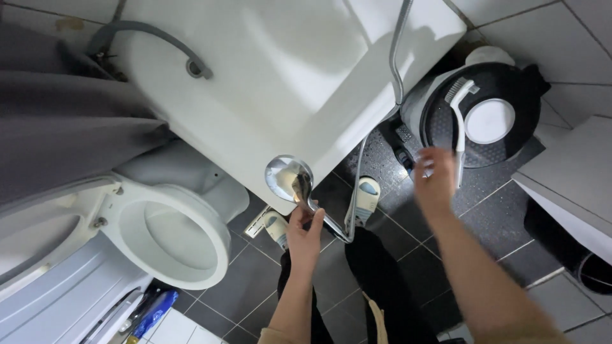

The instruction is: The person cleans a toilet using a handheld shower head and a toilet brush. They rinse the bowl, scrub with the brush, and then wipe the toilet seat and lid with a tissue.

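The left hand [305, 230] is closed around the slim handle of one chrome shower head [289, 176], a round, mirror-bright metal disc held just in front of the lower corner of the basin. From the handle, one ribbed metal hose [357, 185] loops down past the hand and then climbs in a thin grey line across the basin toward the top of the frame. The right hand [433, 179] is raised with its fingers loosely spread and gripping nothing; it is motion-blurred, and it lies just beside one white long-handled brush [460, 121] with a bristled head. The brush rests on the lid of one round bin [446, 137], dark and speckled, with a plain white disc at its centre. One white basin [280, 76], smooth and glossy with a rounded-rectangular outline, fills the upper middle. One white toilet bowl [167, 239], oval and glazed, sits to the left with its seat raised. Two pale slippers [366, 199] are visible on the dark, matt, square floor tiles [491, 216], which have light grout lines.
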